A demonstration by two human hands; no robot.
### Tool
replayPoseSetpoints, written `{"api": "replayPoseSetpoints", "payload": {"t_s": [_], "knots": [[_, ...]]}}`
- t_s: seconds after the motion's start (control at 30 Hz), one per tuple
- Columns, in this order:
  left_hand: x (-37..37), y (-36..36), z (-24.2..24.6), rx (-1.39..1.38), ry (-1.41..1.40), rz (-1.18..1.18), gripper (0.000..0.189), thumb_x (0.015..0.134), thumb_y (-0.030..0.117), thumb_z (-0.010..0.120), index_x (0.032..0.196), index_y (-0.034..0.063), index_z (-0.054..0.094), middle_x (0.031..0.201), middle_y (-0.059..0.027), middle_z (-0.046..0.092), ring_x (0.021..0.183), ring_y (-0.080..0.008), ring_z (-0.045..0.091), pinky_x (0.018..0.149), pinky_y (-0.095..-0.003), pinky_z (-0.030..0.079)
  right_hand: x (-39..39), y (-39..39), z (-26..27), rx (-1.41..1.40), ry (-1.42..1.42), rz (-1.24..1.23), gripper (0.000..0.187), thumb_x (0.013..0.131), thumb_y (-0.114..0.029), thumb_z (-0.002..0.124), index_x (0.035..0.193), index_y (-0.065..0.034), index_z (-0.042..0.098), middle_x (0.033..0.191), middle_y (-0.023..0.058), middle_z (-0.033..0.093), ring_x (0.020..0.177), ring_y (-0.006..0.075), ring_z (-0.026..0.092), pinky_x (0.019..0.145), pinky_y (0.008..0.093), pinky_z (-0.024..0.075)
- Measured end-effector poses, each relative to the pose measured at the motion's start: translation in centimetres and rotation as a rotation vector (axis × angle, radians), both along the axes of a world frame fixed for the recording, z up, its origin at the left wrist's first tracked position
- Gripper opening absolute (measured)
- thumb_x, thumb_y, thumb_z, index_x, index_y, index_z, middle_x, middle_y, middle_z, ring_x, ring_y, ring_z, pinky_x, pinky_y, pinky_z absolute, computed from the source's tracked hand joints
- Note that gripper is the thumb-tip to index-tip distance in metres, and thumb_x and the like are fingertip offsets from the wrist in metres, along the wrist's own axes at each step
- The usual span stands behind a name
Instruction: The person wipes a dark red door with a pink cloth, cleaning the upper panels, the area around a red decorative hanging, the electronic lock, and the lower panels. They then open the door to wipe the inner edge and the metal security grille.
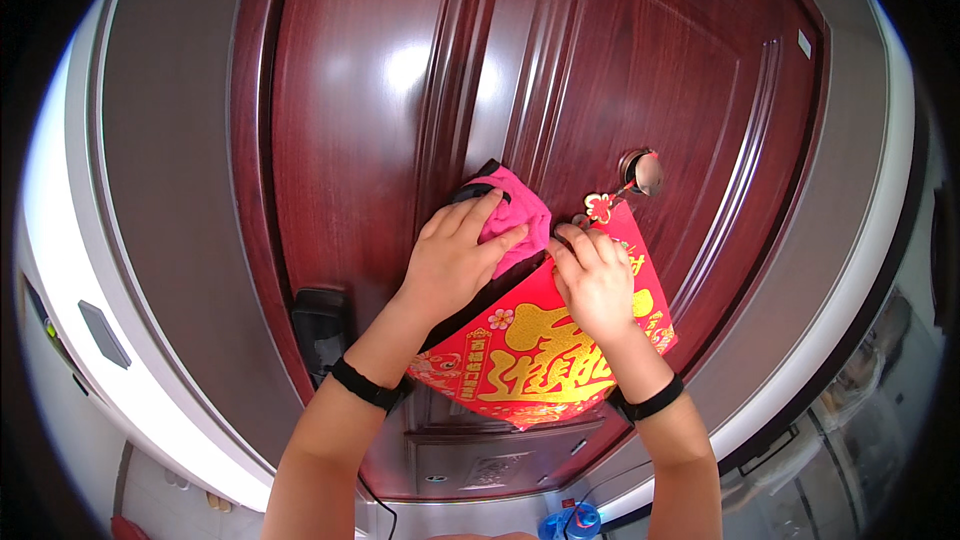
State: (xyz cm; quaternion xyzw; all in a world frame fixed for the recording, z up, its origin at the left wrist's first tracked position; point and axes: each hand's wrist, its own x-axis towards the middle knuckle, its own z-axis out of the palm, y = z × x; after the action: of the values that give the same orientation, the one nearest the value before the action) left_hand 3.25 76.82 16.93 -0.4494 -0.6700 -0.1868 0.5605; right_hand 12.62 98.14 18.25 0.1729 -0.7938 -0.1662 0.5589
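Observation:
A dark red wood-grain door (360,135) fills the middle of the view. My left hand (457,255) presses a folded pink cloth (529,217) with black parts against its raised moulding. Just to the right, my right hand (596,274) grips the upper edge of a red paper decoration (510,360) with gold characters and flowers, which hangs tilted against the door. Above that hand, a small gold-and-red charm (598,207) hangs by a red cord from a round metal fitting (646,171) on the door. Both wrists wear black bands.
A black door lock handle (321,326) sticks out at the door's left side. The brown door frame (172,165) curves around. Near the bottom, a blue plastic container (570,521) and a dark cable (388,514) are visible. Wrapped items (855,390) stand at the right.

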Motion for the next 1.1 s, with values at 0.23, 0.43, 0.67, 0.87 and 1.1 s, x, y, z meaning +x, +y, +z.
{"api": "replayPoseSetpoints", "payload": {"t_s": [0.23, 0.43, 0.67, 0.87, 1.1], "knots": [[-0.1, -0.2, 0.0, 0.01, -0.008, -0.028, 0.046, 0.081, 0.02, 0.07, 0.126, 0.0259, 0.071, 0.14, -0.0142, 0.054, 0.12, -0.0328, 0.057, 0.102, -0.0464, 0.044, -0.3, 0.0, 0.6, -0.288, 0.123, 0.252, 0.029, 0.074, -0.012, 0.077, 0.099, -0.0094, 0.063, 0.106, 0.0075, 0.065, 0.091, 0.028, 0.063, 0.081, 0.0396, 0.05], [-0.2, -0.2, -0.2, 0.014, -0.018, -0.022, 0.045, 0.08, 0.019, 0.07, 0.125, 0.0258, 0.071, 0.141, -0.0142, 0.054, 0.12, -0.0326, 0.057, 0.102, -0.0464, 0.044, 0.2, 1.6, -1.4, -0.583, 0.216, 0.621, 0.029, 0.086, 0.001, 0.067, 0.112, -0.0014, 0.055, 0.115, 0.0155, 0.059, 0.093, 0.0202, 0.061, 0.083, 0.0335, 0.0518], [-0.1, 0.1, -0.3, 0.027, -0.014, -0.014, 0.044, 0.081, 0.019, 0.07, 0.124, 0.0251, 0.071, 0.14, -0.0148, 0.054, 0.121, -0.0339, 0.055, 0.103, -0.0467, 0.043, 2.2, 4.9, -1.8, -0.64, 0.105, 0.643, 0.035, 0.085, -0.012, 0.075, 0.115, -0.003, 0.06, 0.114, 0.0128, 0.06, 0.099, 0.0214, 0.061, 0.084, 0.034, 0.0516], [0.1, 0.3, -0.3, 0.033, -0.026, -0.014, 0.046, 0.079, 0.017, 0.07, 0.124, 0.0241, 0.071, 0.141, -0.0165, 0.054, 0.123, -0.0355, 0.054, 0.104, -0.0476, 0.042, 4.5, 5.5, -3.2, -0.181, -0.072, 0.138, 0.035, 0.075, -0.009, 0.077, 0.11, -0.0113, 0.071, 0.119, 0.0077, 0.063, 0.105, 0.0293, 0.063, 0.087, 0.041, 0.0524], [0.1, 0.6, -0.5, 0.04, -0.025, -0.016, 0.048, 0.077, 0.016, 0.071, 0.125, 0.0232, 0.071, 0.143, -0.018, 0.052, 0.123, -0.0367, 0.054, 0.104, -0.0489, 0.042, 4.3, 1.5, -3.9, -0.02, -0.137, 0.152, 0.038, 0.074, -0.009, 0.07, 0.111, -0.0154, 0.074, 0.121, 0.0032, 0.063, 0.112, 0.0245, 0.061, 0.096, 0.039, 0.0485]]}}
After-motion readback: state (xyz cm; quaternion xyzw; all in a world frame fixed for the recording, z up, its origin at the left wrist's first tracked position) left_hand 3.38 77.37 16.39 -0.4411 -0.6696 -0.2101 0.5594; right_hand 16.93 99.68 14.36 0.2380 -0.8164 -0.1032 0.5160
